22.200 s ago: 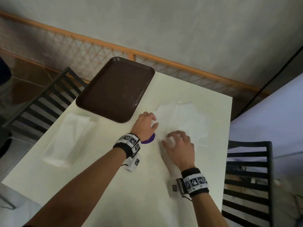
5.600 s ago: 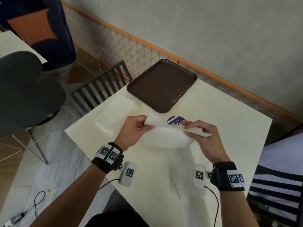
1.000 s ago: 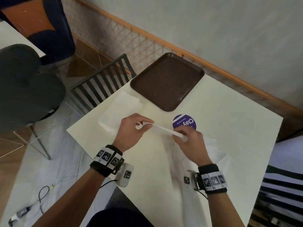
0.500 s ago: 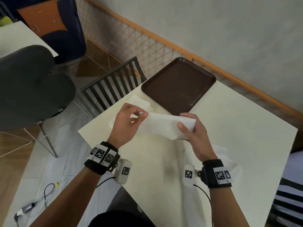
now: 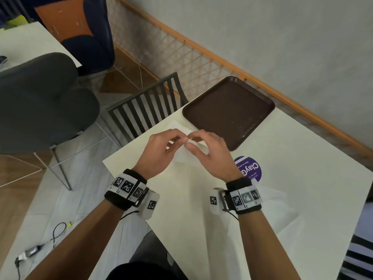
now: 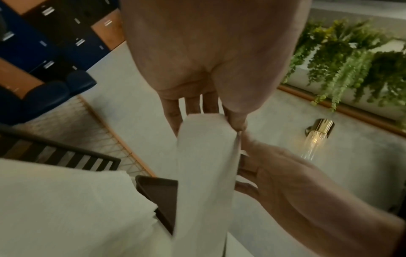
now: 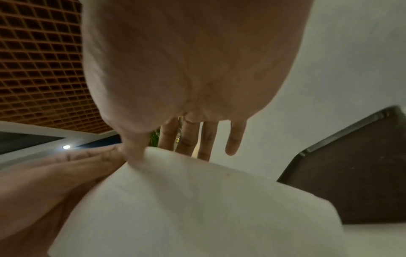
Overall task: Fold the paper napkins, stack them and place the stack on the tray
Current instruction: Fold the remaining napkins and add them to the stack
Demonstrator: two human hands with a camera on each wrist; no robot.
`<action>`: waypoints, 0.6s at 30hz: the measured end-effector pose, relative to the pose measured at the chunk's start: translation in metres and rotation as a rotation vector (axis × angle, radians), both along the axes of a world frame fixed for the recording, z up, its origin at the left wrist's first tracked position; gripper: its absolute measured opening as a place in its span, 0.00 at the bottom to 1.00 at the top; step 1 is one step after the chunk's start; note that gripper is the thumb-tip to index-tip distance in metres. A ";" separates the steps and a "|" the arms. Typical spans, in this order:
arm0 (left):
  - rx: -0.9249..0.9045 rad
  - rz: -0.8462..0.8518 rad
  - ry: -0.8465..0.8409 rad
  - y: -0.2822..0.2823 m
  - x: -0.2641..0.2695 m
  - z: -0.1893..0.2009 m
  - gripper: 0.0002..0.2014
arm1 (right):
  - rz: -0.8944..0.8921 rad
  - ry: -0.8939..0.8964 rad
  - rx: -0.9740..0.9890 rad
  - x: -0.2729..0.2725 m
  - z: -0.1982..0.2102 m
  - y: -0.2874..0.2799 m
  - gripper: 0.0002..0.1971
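My left hand point(image 5: 180, 138) and right hand point(image 5: 192, 142) meet fingertip to fingertip above the table, just in front of the brown tray point(image 5: 228, 112). Both pinch the top edge of one white napkin point(image 5: 182, 156), which hangs doubled beneath them. In the left wrist view the napkin point(image 6: 206, 173) hangs as a narrow strip from my thumb and fingers. In the right wrist view the napkin point(image 7: 197, 208) spreads wide under my thumb. A stack of folded napkins point(image 6: 66, 208) lies on the table left of the tray point(image 6: 158, 194), mostly hidden behind my hands in the head view.
Unfolded napkins point(image 5: 278, 211) lie by my right wrist near the table's right edge. A purple round sticker point(image 5: 250, 168) is on the table point(image 5: 302, 158). A slatted black chair point(image 5: 145, 110) stands at the far left edge, with a grey chair point(image 5: 40, 102) beyond it.
My hands have come together, bringing the two ends of the napkin to meet so that it hangs doubled. Half a second ago they held it stretched out between them.
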State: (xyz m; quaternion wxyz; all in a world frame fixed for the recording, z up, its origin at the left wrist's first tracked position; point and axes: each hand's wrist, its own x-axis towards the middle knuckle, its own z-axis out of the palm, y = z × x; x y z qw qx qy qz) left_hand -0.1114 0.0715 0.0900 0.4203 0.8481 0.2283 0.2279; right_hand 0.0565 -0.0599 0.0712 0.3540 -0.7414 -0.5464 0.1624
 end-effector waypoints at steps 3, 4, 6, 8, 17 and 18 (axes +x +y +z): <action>0.083 0.103 -0.022 0.017 -0.006 -0.003 0.07 | 0.055 0.018 -0.015 0.009 0.000 0.019 0.12; 0.097 0.162 -0.029 0.023 -0.011 -0.005 0.07 | 0.053 0.060 -0.029 0.016 0.002 0.019 0.10; 0.088 0.277 -0.032 0.032 -0.023 -0.009 0.08 | 0.049 0.191 -0.037 0.030 0.002 0.020 0.07; 0.000 0.372 -0.048 0.038 -0.033 -0.017 0.07 | -0.006 0.298 -0.029 0.044 -0.002 0.027 0.06; -0.152 0.421 0.116 0.057 -0.039 -0.054 0.37 | 0.164 0.239 -0.208 0.047 0.002 0.112 0.04; -0.147 0.373 0.156 0.061 -0.035 -0.052 0.38 | 0.200 0.208 -0.240 0.043 0.007 0.120 0.04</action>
